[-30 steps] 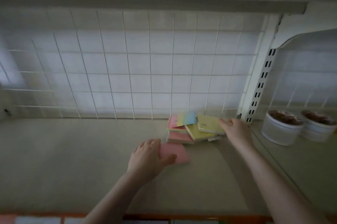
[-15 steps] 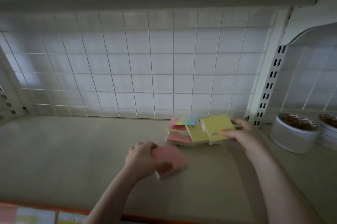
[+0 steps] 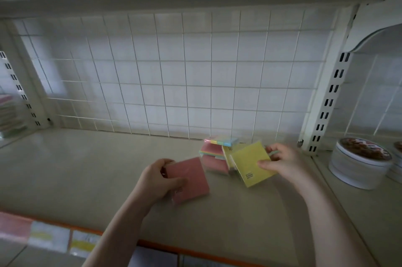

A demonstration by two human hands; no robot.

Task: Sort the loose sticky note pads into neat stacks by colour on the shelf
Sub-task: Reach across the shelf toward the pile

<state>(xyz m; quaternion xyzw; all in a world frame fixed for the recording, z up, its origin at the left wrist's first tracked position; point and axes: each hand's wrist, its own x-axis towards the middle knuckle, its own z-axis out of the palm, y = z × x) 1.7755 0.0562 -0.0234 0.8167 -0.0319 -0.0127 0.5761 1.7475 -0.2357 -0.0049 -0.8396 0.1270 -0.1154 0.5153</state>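
Gripping pink pad left hand (yellow pad, right hand).

Pink pad, square & wrapped, tilted up off the shelf w/ its face to the camera. Yellow pad also tilted, small dark print near its lower edge. Behind them, by the back grid, a loose pile: pink, yellow & multicolour pads, askew.

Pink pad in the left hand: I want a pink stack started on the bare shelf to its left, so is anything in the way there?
Nothing visible. The left hand grips the pink pad, and the shelf leftward lies bare; the remaining pile sits to its right.
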